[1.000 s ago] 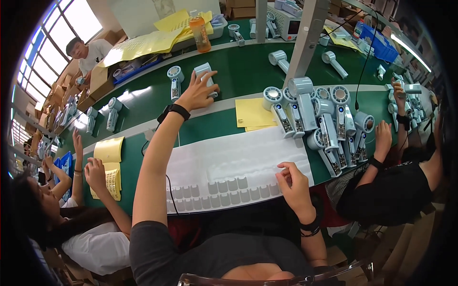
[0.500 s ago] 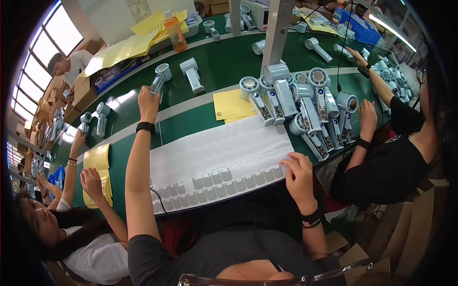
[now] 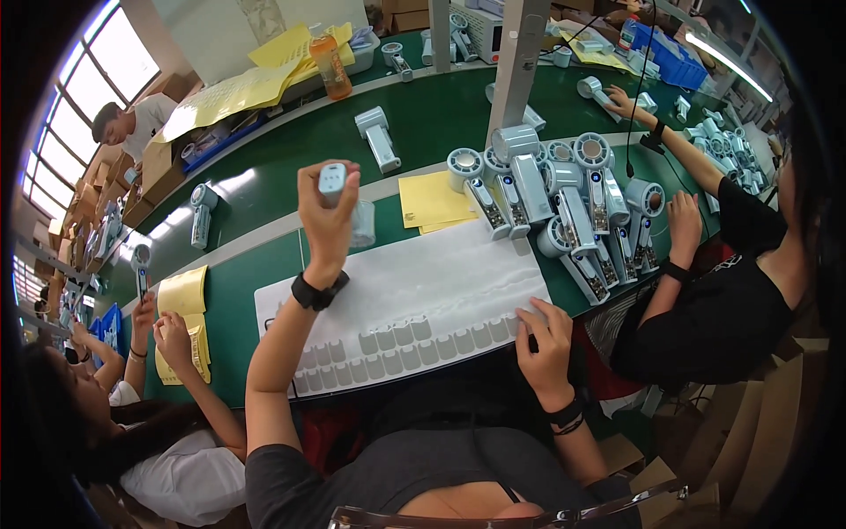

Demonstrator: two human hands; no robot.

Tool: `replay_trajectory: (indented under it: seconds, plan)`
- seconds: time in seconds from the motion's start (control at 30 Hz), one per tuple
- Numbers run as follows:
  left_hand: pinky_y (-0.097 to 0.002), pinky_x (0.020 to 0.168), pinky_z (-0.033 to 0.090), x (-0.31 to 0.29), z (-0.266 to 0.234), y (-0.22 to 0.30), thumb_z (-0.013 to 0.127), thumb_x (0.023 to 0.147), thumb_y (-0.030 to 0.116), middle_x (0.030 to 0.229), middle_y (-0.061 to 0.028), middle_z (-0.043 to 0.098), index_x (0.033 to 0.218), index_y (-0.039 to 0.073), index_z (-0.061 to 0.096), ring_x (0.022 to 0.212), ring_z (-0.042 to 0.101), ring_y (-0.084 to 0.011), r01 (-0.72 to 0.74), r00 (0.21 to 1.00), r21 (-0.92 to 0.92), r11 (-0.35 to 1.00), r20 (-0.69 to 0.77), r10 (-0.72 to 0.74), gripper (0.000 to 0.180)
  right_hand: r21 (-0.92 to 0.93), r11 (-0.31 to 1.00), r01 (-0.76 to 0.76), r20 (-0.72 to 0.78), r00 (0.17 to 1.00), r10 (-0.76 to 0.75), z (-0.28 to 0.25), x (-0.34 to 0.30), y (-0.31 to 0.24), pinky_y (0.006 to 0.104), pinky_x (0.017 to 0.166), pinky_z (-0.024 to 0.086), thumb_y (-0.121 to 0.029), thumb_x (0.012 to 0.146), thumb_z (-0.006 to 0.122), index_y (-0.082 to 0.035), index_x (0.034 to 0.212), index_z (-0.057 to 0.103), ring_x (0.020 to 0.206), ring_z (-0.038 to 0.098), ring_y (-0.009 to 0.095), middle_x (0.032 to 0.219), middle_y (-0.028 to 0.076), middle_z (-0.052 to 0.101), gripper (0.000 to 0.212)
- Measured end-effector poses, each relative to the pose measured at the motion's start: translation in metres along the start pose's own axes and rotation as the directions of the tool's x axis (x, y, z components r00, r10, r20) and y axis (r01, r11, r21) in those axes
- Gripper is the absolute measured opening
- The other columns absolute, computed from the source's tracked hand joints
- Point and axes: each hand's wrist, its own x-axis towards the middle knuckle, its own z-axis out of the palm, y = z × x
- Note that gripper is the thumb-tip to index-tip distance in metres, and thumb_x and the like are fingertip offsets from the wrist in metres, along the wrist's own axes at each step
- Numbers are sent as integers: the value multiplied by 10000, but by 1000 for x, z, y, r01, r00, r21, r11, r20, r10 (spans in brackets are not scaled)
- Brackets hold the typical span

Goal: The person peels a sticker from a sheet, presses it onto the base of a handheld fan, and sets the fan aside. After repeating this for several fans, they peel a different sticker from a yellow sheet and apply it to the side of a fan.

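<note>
My left hand is wrapped round a pale blue handheld fan, held above the sheet's upper left with one end of its handle tilted up toward me. Its round head shows partly below my fingers. My right hand rests at the right edge of the white sheet, fingers bent and apart, with nothing visible in them. Rows of grey rounded stickers line the sheet's near side. Right of the sheet stands a crowded group of similar fans, several with their handles' inner parts exposed.
Yellow paper lies behind the sheet. More fans, one nearby, lie on the green belt. A metal post rises behind the group. Co-workers sit at both sides; the right one's hand reaches over the belt.
My left hand has brought the fan from the belt toward me and rightward, turning its handle end up. My right hand barely moved. The left co-worker has lifted a fan off the belt.
</note>
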Motion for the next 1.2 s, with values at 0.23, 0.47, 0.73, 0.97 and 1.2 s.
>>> replay_trajectory:
  seconds: [0.23, 0.47, 0.73, 0.97, 1.2]
  plan:
    - [-295, 864, 470, -51, 27, 24, 685, 927, 122, 1053, -93, 555, 1196, 21, 388, 983, 555, -164, 99, 970, -85, 991, 231, -77, 413, 200, 969, -148, 142, 982, 121, -10, 6, -5, 364, 828, 469, 22, 806, 685, -18, 922, 652, 945, 597, 279, 1010, 94, 643, 127]
    - [-355, 935, 424, -83, 41, 58, 725, 825, 1, 1116, -140, 484, 1248, 40, 372, 1063, 508, -252, -107, 851, 77, 991, 523, 51, 553, 696, 451, -559, 465, 829, 311, -30, 43, -40, 245, 754, 481, 26, 852, 699, 15, 956, 644, 860, 610, 115, 916, 42, 656, 117]
    - [-414, 975, 401, -102, 45, 59, 779, 687, -39, 1200, -187, 453, 1263, 25, 395, 1110, 474, -377, -301, 758, 5, 954, 607, 237, 695, 755, 340, -561, 531, 827, 185, -36, 99, -74, 205, 767, 469, 45, 829, 714, -1, 1031, 596, 823, 597, 68, 872, 21, 635, 239]
    - [-427, 992, 390, -103, 44, 63, 789, 650, -41, 1217, -192, 456, 1263, 29, 395, 1135, 469, -384, -293, 737, -14, 956, 633, 236, 732, 717, 356, -600, 570, 798, 196, -37, 105, -75, 210, 763, 473, 50, 811, 735, 9, 1191, 484, 798, 607, 74, 847, 40, 662, 457]
    - [-433, 1004, 378, -105, 44, 62, 806, 628, -36, 1229, -198, 456, 1270, 31, 388, 1148, 467, -391, -288, 725, -7, 958, 652, 223, 769, 716, 398, -574, 544, 816, 197, -34, 104, -74, 214, 746, 471, 56, 801, 743, -15, 1158, 413, 792, 607, 81, 848, 64, 672, 491]
